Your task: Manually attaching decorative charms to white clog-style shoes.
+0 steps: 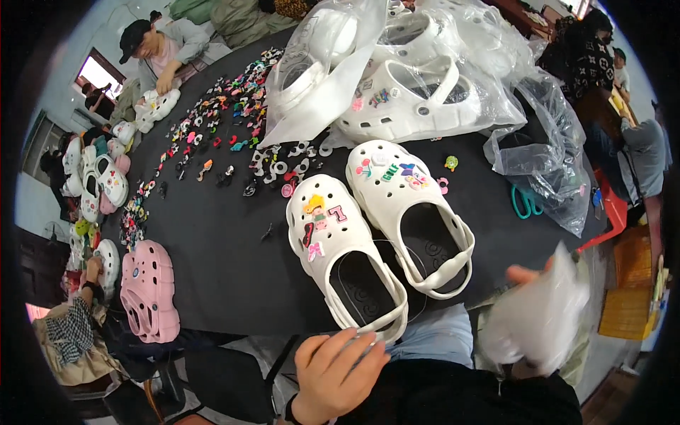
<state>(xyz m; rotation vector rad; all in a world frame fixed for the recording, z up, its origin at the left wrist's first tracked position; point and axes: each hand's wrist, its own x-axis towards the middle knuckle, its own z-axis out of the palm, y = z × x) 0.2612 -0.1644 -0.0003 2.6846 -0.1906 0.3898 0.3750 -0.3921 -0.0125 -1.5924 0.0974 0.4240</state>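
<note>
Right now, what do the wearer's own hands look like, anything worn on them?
The left hand is gloveless, with a dark band or cuff at the wrist. The right hand is blurred and mostly hidden; its visible fingers look ungloved. Black clothing shows below.

I log remotely: black table (227, 283), bearing white clog pair (312, 216), bagged white clogs (404, 106), pink clog (157, 280), shoe charms (205, 167), teal scissor handles (516, 198).

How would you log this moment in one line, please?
Left hand: at white clog; right hand: holding plastic bag; table: charms, scissors
</note>
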